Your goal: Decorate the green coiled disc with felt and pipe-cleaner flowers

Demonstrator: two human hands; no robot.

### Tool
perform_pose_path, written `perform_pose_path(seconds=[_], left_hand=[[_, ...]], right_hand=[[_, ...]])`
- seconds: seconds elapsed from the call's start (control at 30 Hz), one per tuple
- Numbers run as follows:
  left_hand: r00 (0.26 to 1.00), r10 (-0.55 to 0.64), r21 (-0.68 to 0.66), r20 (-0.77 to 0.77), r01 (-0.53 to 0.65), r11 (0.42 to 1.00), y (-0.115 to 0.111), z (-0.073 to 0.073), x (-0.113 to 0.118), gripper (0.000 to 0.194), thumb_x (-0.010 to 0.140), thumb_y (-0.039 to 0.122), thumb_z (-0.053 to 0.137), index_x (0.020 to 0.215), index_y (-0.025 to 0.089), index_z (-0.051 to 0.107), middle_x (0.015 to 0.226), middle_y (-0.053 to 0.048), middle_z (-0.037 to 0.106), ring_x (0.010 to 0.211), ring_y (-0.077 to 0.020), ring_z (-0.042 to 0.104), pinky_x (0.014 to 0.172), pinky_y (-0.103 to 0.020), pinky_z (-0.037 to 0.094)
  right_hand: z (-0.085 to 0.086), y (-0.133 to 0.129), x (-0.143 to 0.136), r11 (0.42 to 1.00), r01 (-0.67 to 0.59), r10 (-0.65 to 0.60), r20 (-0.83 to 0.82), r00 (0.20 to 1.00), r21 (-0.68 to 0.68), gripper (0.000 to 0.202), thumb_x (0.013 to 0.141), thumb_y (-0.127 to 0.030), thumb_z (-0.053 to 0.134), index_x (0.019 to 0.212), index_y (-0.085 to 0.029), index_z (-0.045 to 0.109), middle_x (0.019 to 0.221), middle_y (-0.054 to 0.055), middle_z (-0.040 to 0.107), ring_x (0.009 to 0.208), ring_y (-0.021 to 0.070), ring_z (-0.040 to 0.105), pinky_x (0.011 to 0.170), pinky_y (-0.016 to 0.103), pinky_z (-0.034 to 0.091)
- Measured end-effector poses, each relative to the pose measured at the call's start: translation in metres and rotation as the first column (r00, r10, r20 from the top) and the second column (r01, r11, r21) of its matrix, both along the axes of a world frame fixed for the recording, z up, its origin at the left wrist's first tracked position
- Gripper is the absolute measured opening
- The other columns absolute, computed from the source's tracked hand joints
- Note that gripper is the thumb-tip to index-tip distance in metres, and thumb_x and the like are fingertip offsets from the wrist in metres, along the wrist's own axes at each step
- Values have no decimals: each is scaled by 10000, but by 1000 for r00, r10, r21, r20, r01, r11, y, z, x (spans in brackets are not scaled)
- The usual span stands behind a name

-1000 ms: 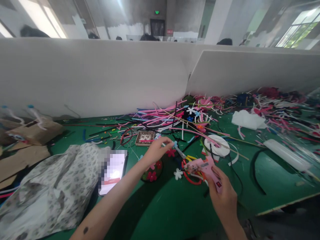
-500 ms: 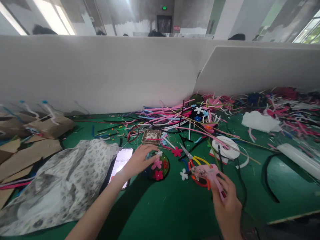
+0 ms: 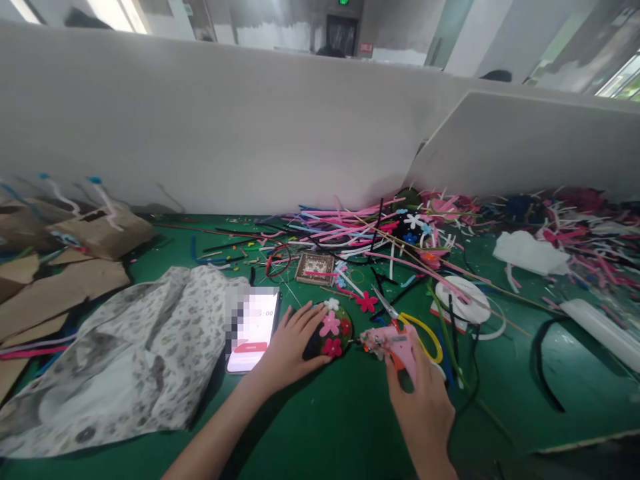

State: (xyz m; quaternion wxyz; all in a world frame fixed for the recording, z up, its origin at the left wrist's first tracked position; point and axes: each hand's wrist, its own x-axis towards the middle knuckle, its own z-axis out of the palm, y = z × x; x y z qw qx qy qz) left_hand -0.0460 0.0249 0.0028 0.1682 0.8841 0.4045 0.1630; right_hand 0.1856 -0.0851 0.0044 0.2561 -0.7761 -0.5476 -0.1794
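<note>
A dark green dome covered with pink, red and white pipe-cleaner flowers sits on the table. My left hand grips its left side, thumb at the front and fingers over the back. In my right hand is a pink hot glue gun, its nozzle close to the dome's right edge. Whether the tip touches the dome I cannot tell. Scissors with yellow handles lie just behind the glue gun, partly covered by it. A loose deep-pink flower lies behind the dome.
A phone and a patterned cloth lie to the left, with brown paper pieces beyond. Pipe cleaners are piled along the white partition. A white ribbon roll is at the right.
My right hand has brought the glue gun left, up to the dome. My left hand has lowered around the dome's left side. The camera view has shifted slightly.
</note>
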Motion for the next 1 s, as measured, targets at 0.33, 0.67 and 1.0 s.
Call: perform_pose_path(seconds=[0.33, 0.67, 1.0], left_hand=[[999, 23, 42, -25, -21, 999, -9, 10, 5, 790, 860, 564, 549, 1506, 252, 219, 1548, -86, 345, 1434, -336, 245, 1133, -631, 181], [999, 47, 82, -6, -46, 996, -13, 8, 10, 747, 891, 524, 519, 1506, 228, 216, 1552, -95, 335, 1432, -314, 261, 1152, -583, 178], [999, 36, 92, 36, -39, 995, -18, 4, 15, 677, 895, 447, 532, 1481, 217, 282, 1532, -114, 369, 1424, -305, 282, 1156, -566, 192]], right_hand=[[-8, -4, 4, 997, -75, 75, 70, 995, 8, 513, 944, -332, 491, 1442, -237, 412, 1076, 59, 717, 968, 259, 636, 662, 319, 466], [-11, -5, 5, 992, -120, 113, 130, 985, 48, 491, 948, -267, 497, 1433, -226, 432, 1009, 58, 732, 883, 231, 656, 717, 316, 476], [-8, -6, 7, 988, -144, 136, 147, 980, 50, 518, 946, -241, 508, 1452, -235, 399, 987, 43, 739, 807, 207, 663, 706, 301, 478]])
